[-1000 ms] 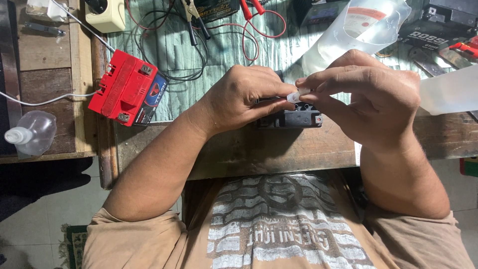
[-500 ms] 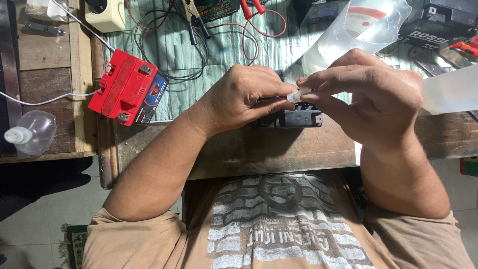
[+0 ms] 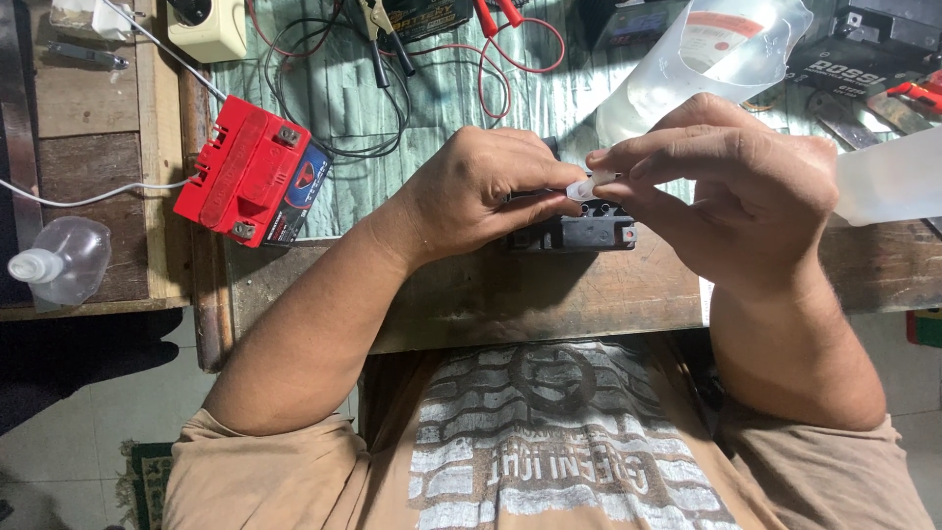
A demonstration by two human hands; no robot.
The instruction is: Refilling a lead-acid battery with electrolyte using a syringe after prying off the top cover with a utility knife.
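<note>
A small black battery (image 3: pixel 587 234) sits near the front edge of the wooden workbench (image 3: pixel 549 294). My left hand (image 3: pixel 481 191) rests over its left end and grips it. My right hand (image 3: pixel 746 191) hovers over the battery's top, its thumb and forefinger pinched on a small clear plastic piece (image 3: pixel 589 186). The fingertips of both hands meet at that piece. Much of the battery's top is hidden under my fingers.
A red battery (image 3: pixel 247 182) lies at the left of the bench. Black and red leads with clips (image 3: pixel 432 59) tangle behind. A clear plastic bottle (image 3: pixel 706 54) lies at the back right, another small bottle (image 3: pixel 59 260) on the left shelf, and a cream socket box (image 3: pixel 206 25).
</note>
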